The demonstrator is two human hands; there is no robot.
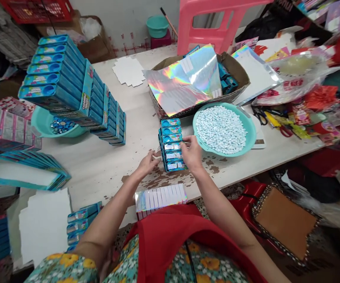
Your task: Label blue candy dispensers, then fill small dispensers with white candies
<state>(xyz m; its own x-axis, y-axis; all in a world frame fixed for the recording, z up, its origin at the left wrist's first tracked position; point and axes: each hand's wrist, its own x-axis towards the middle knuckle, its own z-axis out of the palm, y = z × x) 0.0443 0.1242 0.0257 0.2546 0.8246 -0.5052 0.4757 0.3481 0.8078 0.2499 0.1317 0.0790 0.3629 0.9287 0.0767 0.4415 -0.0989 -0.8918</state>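
Note:
A row of small blue boxes [170,130] stands in the middle of the table in front of me. The far boxes show a round blue hollow on top, while the nearer ones carry shiny silvery-white patches. My right hand [191,154] is at the right end of the row, its fingers bent together against a middle box; anything between the fingertips is hidden. To the left of the row, my left hand [148,163] has its fingers apart and holds nothing. A turquoise basin [248,151] full of pale blue candy-like pieces [220,129] sits beside my right hand.
Tall stacked blue boxes [84,92] rise at left, near a turquoise bowl [37,124] of small shiny pieces. A carton [165,63] with holographic sheets [192,84] lies behind. Shiny packs [161,196] line the near edge. Scissors [262,116] and bags crowd the right.

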